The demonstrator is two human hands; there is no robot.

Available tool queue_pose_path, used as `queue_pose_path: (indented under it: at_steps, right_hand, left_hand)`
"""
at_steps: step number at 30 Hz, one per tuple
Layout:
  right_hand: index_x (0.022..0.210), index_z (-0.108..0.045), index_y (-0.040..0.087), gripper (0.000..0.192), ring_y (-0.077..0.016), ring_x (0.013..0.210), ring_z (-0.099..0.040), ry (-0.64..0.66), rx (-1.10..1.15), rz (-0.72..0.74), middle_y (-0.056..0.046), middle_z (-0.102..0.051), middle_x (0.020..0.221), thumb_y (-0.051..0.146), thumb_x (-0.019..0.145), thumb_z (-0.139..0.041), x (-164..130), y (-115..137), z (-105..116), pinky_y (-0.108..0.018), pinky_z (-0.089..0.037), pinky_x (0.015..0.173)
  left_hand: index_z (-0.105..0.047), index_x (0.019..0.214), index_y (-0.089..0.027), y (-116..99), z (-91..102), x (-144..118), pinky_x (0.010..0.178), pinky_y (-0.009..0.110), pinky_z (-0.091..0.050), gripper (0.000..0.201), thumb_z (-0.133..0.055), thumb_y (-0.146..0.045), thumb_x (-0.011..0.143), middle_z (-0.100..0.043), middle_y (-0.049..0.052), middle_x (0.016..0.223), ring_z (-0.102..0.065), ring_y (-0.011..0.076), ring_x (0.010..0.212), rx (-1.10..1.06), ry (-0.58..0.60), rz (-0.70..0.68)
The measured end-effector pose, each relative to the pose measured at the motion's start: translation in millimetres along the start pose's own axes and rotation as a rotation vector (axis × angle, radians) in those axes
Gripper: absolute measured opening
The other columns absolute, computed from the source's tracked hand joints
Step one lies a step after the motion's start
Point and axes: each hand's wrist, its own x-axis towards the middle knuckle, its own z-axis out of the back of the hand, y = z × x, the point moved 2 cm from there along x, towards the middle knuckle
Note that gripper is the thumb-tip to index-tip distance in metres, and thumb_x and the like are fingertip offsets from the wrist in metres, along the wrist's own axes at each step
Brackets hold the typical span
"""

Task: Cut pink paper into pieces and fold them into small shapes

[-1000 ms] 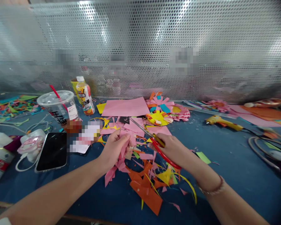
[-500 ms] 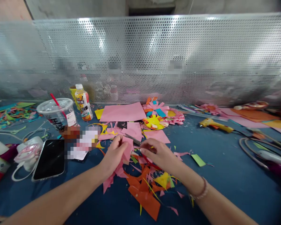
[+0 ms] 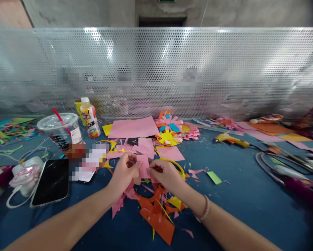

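My left hand and my right hand meet over the blue table, and both pinch a small pink paper piece between their fingertips. More pink paper hangs below my left palm. A yellow handle loop of the scissors shows just behind my right hand; whether that hand still grips them is hidden. Beneath both hands lies a pile of orange, pink and yellow paper scraps.
A pink sheet and paper flowers lie behind the hands. On the left are a lidded cup, a juice bottle and a phone. A yellow glue gun and cables lie on the right. A perforated metal screen closes the back.
My right hand has brought the scissors down from the cutting position and now pinches the pink piece together with my left hand. The view has tilted up a little.
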Motion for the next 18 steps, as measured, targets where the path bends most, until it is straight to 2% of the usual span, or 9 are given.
queue_pose_path:
  at_steps: [3, 7, 10, 14, 18]
  right_hand:
    - [0.066, -0.056, 0.016, 0.011, -0.0112, 0.058, -0.051, -0.057, -0.035, -0.005, -0.001, -0.057, 0.061, 0.022, 0.072, -0.05, 0.3, -0.7, 1.2, -0.021, -0.041, 0.053]
    - [0.064, -0.054, 0.017, 0.011, -0.011, 0.057, -0.05, -0.075, -0.026, 0.02, -0.001, -0.055, 0.061, 0.024, 0.072, -0.051, -1.8, 1.5, 1.0, -0.021, -0.04, 0.052]
    - [0.063, -0.052, 0.017, 0.012, -0.0103, 0.056, -0.049, -0.078, 0.017, 0.018, 0.0, -0.053, 0.061, 0.025, 0.07, -0.055, -3.5, 2.4, -0.6, -0.021, -0.039, 0.051]
    - [0.061, -0.049, 0.016, 0.008, -0.0088, 0.055, -0.047, -0.024, 0.153, 0.026, 0.002, -0.051, 0.06, 0.013, 0.066, -0.055, -2.5, -1.1, -4.6, -0.019, -0.036, 0.05]
    - [0.059, -0.046, 0.016, 0.016, -0.0083, 0.056, -0.045, 0.026, 0.315, 0.057, 0.003, -0.049, 0.061, 0.02, 0.065, -0.061, 0.9, -4.8, -3.8, -0.02, -0.036, 0.051]
  left_hand:
    - [-0.051, 0.076, -0.017, -5.5, -0.1, -2.3, 0.066, 0.026, -0.041, 0.011, -0.057, -0.023, 0.068, -0.055, 0.001, 0.075, -0.053, 0.0131, 0.069, 0.02, 0.027, -0.028]
    - [-0.051, 0.072, -0.017, -14.0, -2.4, -7.5, 0.064, 0.026, -0.04, 0.004, -0.052, -0.02, 0.07, -0.055, 0.0, 0.073, -0.052, 0.013, 0.066, 0.055, 0.081, 0.009]
    - [-0.052, 0.08, -0.017, -17.5, -6.4, -12.2, 0.069, 0.027, -0.042, 0.01, -0.052, -0.024, 0.072, -0.055, 0.002, 0.081, -0.054, 0.0147, 0.076, -0.011, 0.155, 0.029]
    - [-0.05, 0.093, -0.018, -19.9, -12.1, -19.4, 0.067, 0.027, -0.044, 0.027, -0.059, -0.027, 0.069, -0.056, 0.004, 0.091, -0.055, 0.0159, 0.08, -0.112, 0.28, 0.047]
    - [-0.053, 0.092, -0.017, -20.5, -10.4, -19.0, 0.066, 0.026, -0.044, 0.025, -0.057, -0.029, 0.07, -0.058, 0.003, 0.084, -0.056, 0.016, 0.077, -0.12, 0.23, 0.042]
